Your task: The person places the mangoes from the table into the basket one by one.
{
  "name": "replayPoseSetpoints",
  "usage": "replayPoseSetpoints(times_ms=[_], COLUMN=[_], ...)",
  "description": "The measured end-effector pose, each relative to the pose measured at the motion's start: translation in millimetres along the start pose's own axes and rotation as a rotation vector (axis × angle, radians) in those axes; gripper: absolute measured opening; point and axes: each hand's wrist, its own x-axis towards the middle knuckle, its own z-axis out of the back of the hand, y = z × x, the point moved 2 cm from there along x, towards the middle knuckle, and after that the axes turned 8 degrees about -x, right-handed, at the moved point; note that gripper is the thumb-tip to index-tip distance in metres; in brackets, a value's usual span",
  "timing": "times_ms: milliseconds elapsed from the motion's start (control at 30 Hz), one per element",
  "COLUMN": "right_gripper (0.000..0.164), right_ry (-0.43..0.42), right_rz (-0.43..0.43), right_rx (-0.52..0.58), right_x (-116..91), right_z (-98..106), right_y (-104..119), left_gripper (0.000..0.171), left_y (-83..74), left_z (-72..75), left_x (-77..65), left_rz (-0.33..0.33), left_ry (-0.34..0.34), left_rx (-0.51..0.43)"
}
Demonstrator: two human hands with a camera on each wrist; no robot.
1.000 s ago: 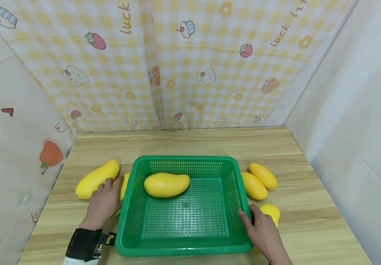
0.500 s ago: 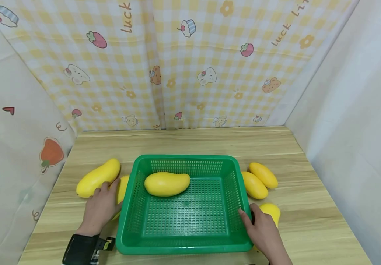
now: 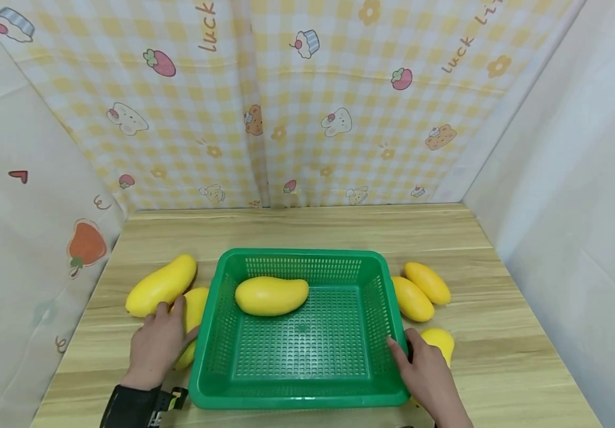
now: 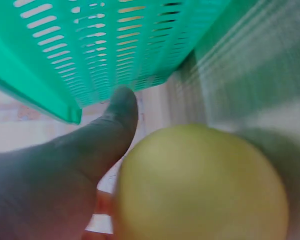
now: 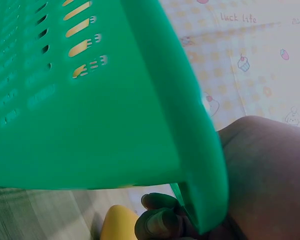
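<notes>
A green plastic basket point(image 3: 297, 403) stands mid-table with one yellow mango point(image 3: 270, 296) lying inside along its back left. My right hand point(image 3: 425, 368) grips the basket's right rim, thumb inside; the right wrist view shows its fingertips point(image 5: 157, 225) curled below the rim. Between the basket's left wall and my left hand point(image 3: 154, 345) lies another mango point(image 3: 196, 304). The left hand holds this fruit, fingers on its outer side and thumb on the basket side. In the left wrist view the mango point(image 4: 200, 185) rests low beside the perforated wall point(image 4: 105, 50).
A larger mango point(image 3: 163, 285) lies just beyond the left fingers. Right of the basket are two small orange-yellow mangoes point(image 3: 427, 282) and a yellow one point(image 3: 440, 343) partly behind the right hand. A checked curtain point(image 3: 307, 119) closes off the back of the wooden table.
The left hand has shifted slightly toward the person, and the mango under it has moved slightly left and nearer, showing more of itself beside the basket. The right hand keeps its hold.
</notes>
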Motion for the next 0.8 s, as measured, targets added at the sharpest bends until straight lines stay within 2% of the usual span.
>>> replayPoseSetpoints(times_ms=[100, 200, 300, 367, 467, 600, 700, 800], right_gripper=[0.029, 0.03, 0.03, 0.03, 0.03, 0.03, 0.03, 0.029], right_ry=[0.003, 0.008, 0.007, 0.004, 0.003, 0.003, 0.001, 0.004], right_rz=[-0.004, -0.008, -0.011, -0.012, -0.011, -0.008, -0.009, -0.012], right_rx=[0.002, 0.001, -0.005, -0.008, -0.007, -0.004, -0.004, -0.004], right_x=[0, -1, -2, -2, -2, -1, -1, -2], right_z=[0, -1, -1, -1, -1, -1, -1, 0], right_y=[0, 0, 0, 0, 0, 1, 1, 1], left_gripper=[0.068, 0.057, 0.045, 0.048, 0.06, 0.073, 0.073, 0.07], left_y=[-0.6, 1.4, 5.1, 7.3, 9.8, 11.1, 14.6, 19.7], left_z=[7.4, 14.2, 18.6, 20.3, 18.8, 15.0, 15.8, 15.9], left_x=[-1.4, -1.2, -0.8, -2.1, -6.2, -11.8, -11.4, -9.3], left_rz=[-0.092, -0.28, -0.474, -0.553, -0.62, -0.669, -0.711, -0.768], left_ry=[-0.044, -0.086, -0.059, -0.01, 0.09, 0.205, 0.242, 0.239], left_rx=[0.032, 0.059, 0.091, 0.123, 0.167, 0.207, 0.258, 0.297])
